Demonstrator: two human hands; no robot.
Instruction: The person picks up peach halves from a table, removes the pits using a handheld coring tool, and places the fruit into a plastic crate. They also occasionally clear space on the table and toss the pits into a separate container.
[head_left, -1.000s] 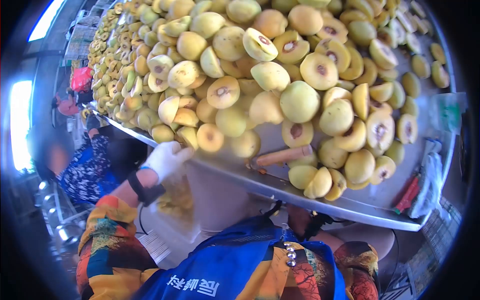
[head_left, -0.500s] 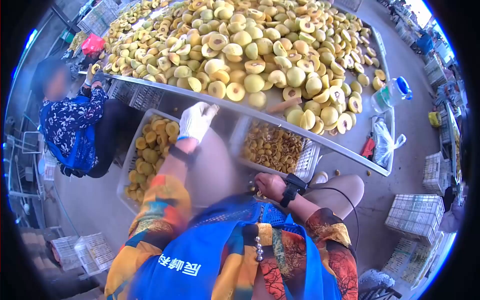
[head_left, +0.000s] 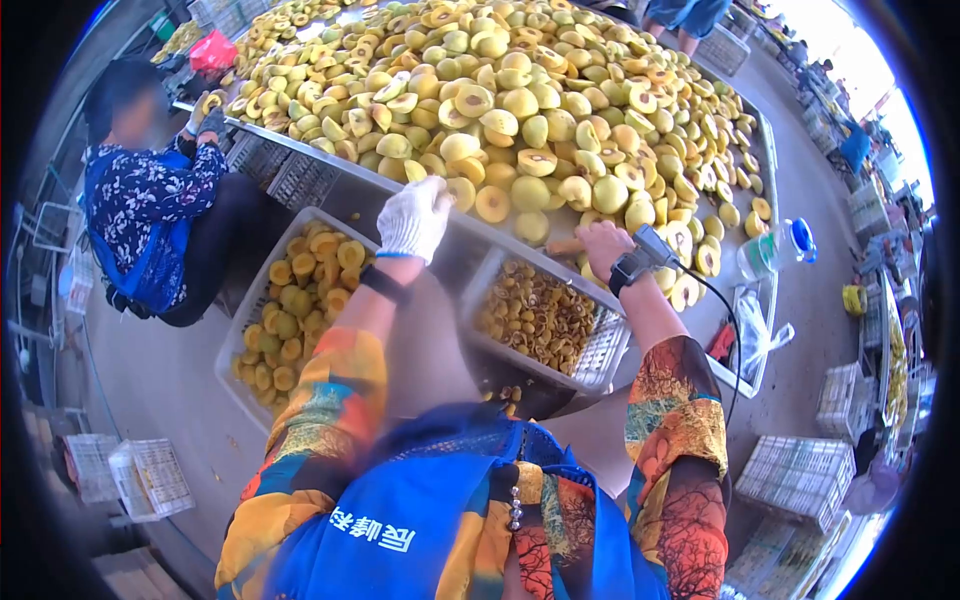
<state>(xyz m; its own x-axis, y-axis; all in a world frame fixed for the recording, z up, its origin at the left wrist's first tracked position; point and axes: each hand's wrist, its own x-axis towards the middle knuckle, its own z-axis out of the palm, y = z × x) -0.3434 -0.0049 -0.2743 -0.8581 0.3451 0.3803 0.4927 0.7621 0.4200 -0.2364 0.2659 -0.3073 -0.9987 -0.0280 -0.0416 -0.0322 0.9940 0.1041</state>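
Observation:
Halved yellow-green stone fruit (head_left: 530, 100), like peaches or apricots, covers the metal-edged table (head_left: 370, 178). My left hand (head_left: 415, 220), in a white knit glove, is closed at the table's near edge beside the fruit halves. What its fingers hold, if anything, I cannot make out. My bare right hand (head_left: 605, 250) reaches over the edge, its fingers curled down on one end of a flat wooden stick (head_left: 565, 246). That end is hidden under the hand. Below it stands a crate (head_left: 603, 355) of brown pits and scraps. Left of my knees, another crate (head_left: 245, 330) holds fruit halves.
A plastic bottle (head_left: 765, 252) with a blue cap and a clear plastic bag (head_left: 757, 335) lie at the table's right end. A cable (head_left: 730, 310) runs from my right wrist. At the left sits a co-worker (head_left: 150, 210) handling fruit. White crates (head_left: 797, 478) stand on the right.
My right hand has moved from my lap up and forward onto the wooden stick at the table edge. My left hand has shifted slightly right. The view has tilted a little.

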